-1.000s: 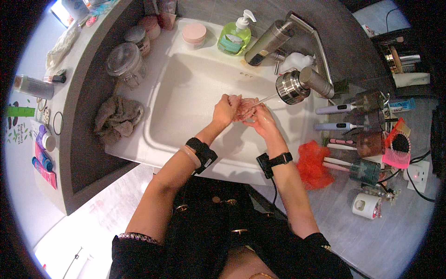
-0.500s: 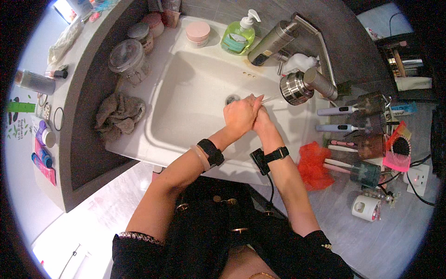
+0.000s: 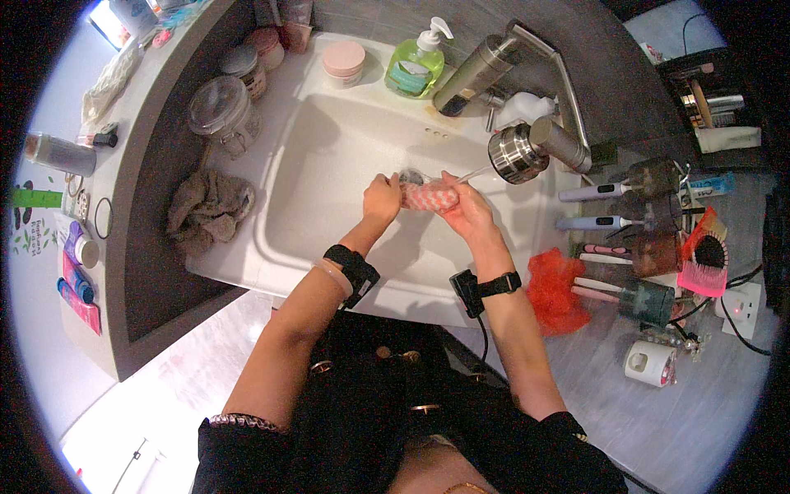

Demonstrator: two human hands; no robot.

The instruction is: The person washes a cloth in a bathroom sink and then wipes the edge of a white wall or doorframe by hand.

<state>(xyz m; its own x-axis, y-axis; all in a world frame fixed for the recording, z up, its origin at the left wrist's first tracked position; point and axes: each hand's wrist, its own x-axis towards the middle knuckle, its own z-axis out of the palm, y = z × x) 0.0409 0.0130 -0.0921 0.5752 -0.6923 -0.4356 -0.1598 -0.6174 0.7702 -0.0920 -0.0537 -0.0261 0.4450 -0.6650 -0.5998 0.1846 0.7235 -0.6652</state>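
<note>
Stretched between my hands over the basin of the white sink (image 3: 284,214) is a small pink-and-white patterned cloth (image 3: 428,197). My left hand (image 3: 381,200) is closed on its left end. At the other end, my right hand (image 3: 471,210) grips the cloth with thumb and fingers. A thin stream of water runs from the steel tap (image 3: 517,154) toward my right hand and the cloth. The drain (image 3: 409,176) shows just behind the cloth. What exact kind of cloth it is, I cannot tell.
Along the sink's back edge stand a pink-lidded jar (image 3: 343,64) and a green soap pump bottle (image 3: 415,66). A glass jar (image 3: 220,107) and a crumpled grey-brown towel (image 3: 211,210) lie left. Right are a red mesh puff (image 3: 555,292) and toothbrushes (image 3: 597,223) in holders.
My hands were clasped together under the tap, with the cloth out of sight. Now they have moved apart, the left one leftward, and the cloth shows between them.
</note>
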